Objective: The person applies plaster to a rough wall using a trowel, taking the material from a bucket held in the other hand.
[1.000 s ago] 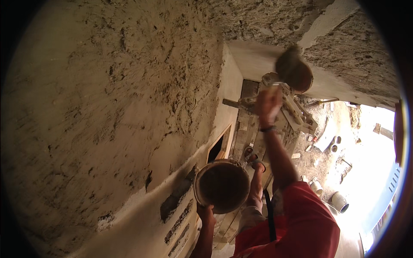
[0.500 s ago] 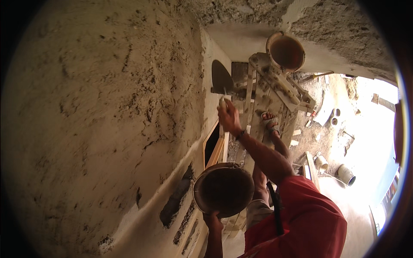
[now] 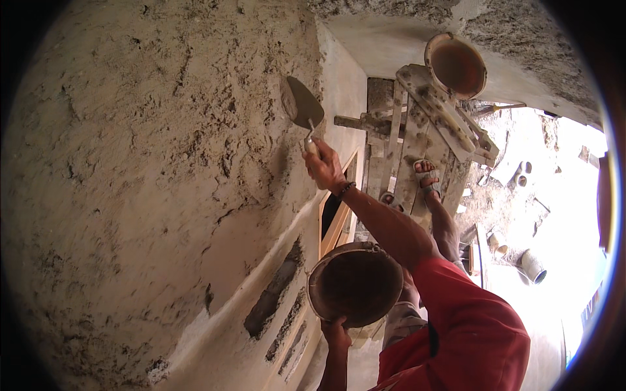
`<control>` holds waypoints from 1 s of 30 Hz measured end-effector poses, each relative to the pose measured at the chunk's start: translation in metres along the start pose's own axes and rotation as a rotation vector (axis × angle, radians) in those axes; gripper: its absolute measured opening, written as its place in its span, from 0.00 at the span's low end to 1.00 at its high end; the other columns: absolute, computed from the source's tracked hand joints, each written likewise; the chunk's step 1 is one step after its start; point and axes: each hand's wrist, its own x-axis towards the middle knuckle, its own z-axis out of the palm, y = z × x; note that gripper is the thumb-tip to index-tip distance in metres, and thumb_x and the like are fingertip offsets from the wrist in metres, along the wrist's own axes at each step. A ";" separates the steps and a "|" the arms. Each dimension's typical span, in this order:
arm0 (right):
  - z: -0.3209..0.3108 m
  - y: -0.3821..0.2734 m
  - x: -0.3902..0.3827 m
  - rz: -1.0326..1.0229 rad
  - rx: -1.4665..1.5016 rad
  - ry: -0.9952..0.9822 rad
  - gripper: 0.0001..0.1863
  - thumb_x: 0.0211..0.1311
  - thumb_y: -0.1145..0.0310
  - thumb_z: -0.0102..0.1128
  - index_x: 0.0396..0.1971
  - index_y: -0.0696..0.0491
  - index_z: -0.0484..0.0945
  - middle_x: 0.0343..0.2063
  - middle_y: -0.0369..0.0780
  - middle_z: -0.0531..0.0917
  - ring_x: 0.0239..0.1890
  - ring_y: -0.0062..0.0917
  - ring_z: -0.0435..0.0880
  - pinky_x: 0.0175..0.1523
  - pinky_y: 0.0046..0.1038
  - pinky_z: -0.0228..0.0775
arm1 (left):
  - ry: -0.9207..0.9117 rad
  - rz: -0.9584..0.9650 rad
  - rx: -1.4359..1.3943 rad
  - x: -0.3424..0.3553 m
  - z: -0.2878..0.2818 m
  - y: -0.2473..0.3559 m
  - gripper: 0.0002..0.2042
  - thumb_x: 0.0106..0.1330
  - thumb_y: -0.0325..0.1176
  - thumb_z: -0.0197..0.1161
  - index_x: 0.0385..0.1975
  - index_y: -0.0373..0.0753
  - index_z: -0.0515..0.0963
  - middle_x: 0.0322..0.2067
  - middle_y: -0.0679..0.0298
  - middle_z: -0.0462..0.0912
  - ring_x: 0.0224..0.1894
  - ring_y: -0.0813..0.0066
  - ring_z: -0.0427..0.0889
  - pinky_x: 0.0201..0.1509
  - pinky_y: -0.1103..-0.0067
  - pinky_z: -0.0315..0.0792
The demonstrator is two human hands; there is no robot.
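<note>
My right hand [image 3: 324, 166] grips the handle of a trowel [image 3: 306, 104], whose grey blade lies at the rough plastered wall [image 3: 176, 156] on the left, beside a small patch of wet-looking mortar. My left hand [image 3: 336, 332] is closed on the lower rim of a round mortar bucket [image 3: 354, 287] held below my right forearm. The bucket's inside is too dark to make out its contents.
Weathered scaffold planks [image 3: 414, 146] run under my sandalled feet [image 3: 427, 174]. A second bucket [image 3: 455, 65] sits at their far end. A wooden-framed opening [image 3: 336, 218] is low in the left wall. Beyond the planks, bright ground [image 3: 515, 215] holds debris and cylindrical containers [image 3: 531, 266].
My right hand has moved the trowel from near the far bucket leftward to the wall. The bucket in my left hand has shifted slightly right in view, and the camera view has shifted.
</note>
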 end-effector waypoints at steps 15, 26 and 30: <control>0.019 -0.050 -0.118 0.263 0.391 -0.275 0.17 0.66 0.68 0.49 0.53 0.54 0.69 0.20 0.35 0.74 0.17 0.19 0.73 0.22 0.24 0.68 | -0.007 0.092 0.018 0.004 0.010 0.012 0.31 0.44 0.16 0.61 0.54 0.41 0.71 0.45 0.65 0.78 0.41 0.71 0.79 0.36 0.78 0.73; -0.101 -0.190 -0.105 -0.190 0.387 0.265 0.20 0.69 0.61 0.43 0.56 0.53 0.65 0.25 0.38 0.76 0.19 0.21 0.75 0.23 0.24 0.71 | -0.057 0.101 0.042 0.011 0.016 0.016 0.30 0.44 0.15 0.60 0.52 0.42 0.72 0.42 0.67 0.78 0.35 0.75 0.78 0.30 0.82 0.69; -0.135 -0.207 -0.058 -0.565 0.288 0.548 0.13 0.69 0.64 0.48 0.49 0.52 0.67 0.25 0.37 0.76 0.20 0.20 0.76 0.25 0.22 0.72 | -0.018 0.137 0.020 0.020 0.014 0.005 0.30 0.43 0.15 0.60 0.53 0.41 0.71 0.42 0.66 0.78 0.35 0.74 0.78 0.31 0.80 0.70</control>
